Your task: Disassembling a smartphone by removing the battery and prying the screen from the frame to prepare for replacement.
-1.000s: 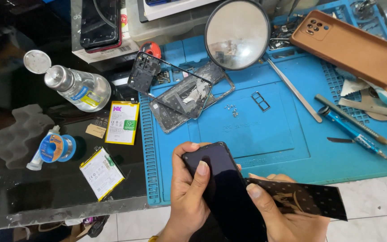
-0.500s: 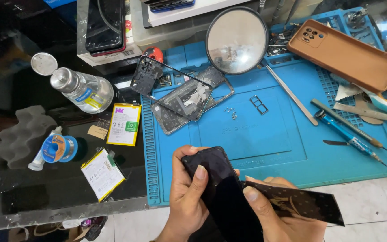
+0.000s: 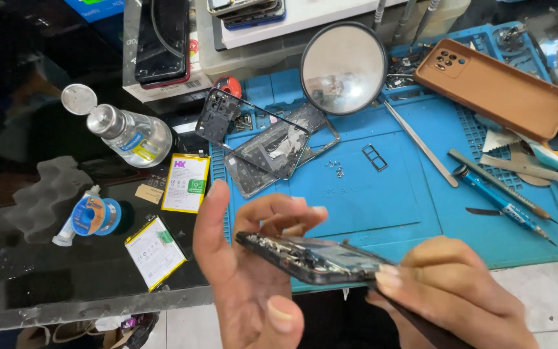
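Only 2 bare hands of the person show, both cut off by the lower edge of the frame. The left hand (image 3: 253,271) wears no glove, ring or watch; its thumb and 4 fingers (image 3: 292,216) are all uncovered, and no sleeve shows below the fingers, where the wrist leaves the frame. Its nails are short and plain, the thumbnail pale and unpainted. The right hand (image 3: 453,297) is likewise ungloved and without rings; 2 of its fingertips (image 3: 389,278) show short, light, trimmed nails. No sleeve or band shows behind its knuckles.
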